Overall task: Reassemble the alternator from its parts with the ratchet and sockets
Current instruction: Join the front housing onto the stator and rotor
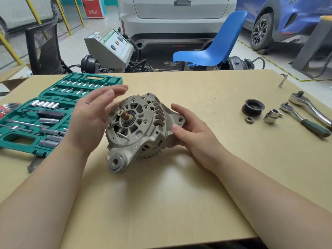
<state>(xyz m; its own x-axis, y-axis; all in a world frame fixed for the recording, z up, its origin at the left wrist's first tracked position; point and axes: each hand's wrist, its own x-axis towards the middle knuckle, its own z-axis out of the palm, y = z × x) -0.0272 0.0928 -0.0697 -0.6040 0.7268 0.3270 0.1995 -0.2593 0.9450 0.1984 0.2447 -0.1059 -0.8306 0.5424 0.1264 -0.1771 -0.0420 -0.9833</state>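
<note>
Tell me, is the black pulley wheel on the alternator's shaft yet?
Off. The pulley lies on the table to the right, beside its nut, and the alternator shaft is bare.

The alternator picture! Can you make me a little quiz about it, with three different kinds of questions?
1. True or false: the black pulley is already fitted on the alternator shaft.
2. Which hand grips the alternator body? A) left hand B) right hand C) both
3. Fill in: the green socket case lies open on the table to the person's ____.

Key
1. False; it lies on the table beside the nut and loose socket, near two ratchets.
2. B; the left hand is open beside it.
3. Left.
</note>
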